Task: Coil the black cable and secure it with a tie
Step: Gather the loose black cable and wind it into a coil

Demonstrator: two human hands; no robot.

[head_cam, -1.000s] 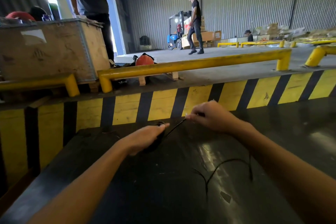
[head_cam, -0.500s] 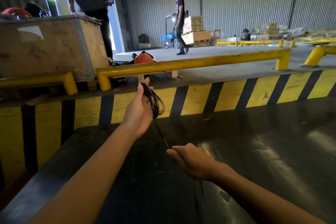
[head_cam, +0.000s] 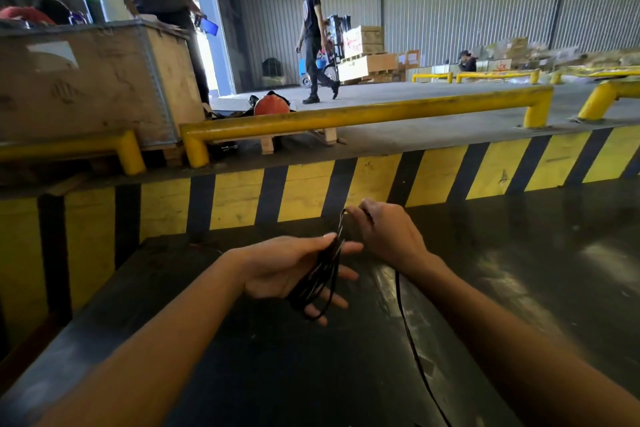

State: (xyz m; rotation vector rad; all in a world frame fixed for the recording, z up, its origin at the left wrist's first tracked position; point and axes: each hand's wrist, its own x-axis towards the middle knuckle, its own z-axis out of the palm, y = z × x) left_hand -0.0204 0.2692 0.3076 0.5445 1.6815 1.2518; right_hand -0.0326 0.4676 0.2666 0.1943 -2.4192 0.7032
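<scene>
A thin black cable (head_cam: 320,279) is bunched in several loops across the palm of my left hand (head_cam: 291,269), which is turned palm-up over the dark table with fingers spread around the loops. My right hand (head_cam: 388,234) sits just beyond and to the right, pinching a strand of the cable at its fingertips above the coil. From under my right wrist the loose tail of the cable (head_cam: 410,340) runs down toward the table's near edge. No tie is visible.
The dark glossy table (head_cam: 519,288) ends at a yellow-and-black striped wall (head_cam: 311,191). Behind it are yellow guard rails (head_cam: 363,114), a wooden crate (head_cam: 93,80) at left, a standing person by the crate, a walking person (head_cam: 313,35) and a forklift with boxes.
My left hand came down from its raised position to just above the table, palm-up. My right hand moved forward and up from the near table to the coil. The far person walked left.
</scene>
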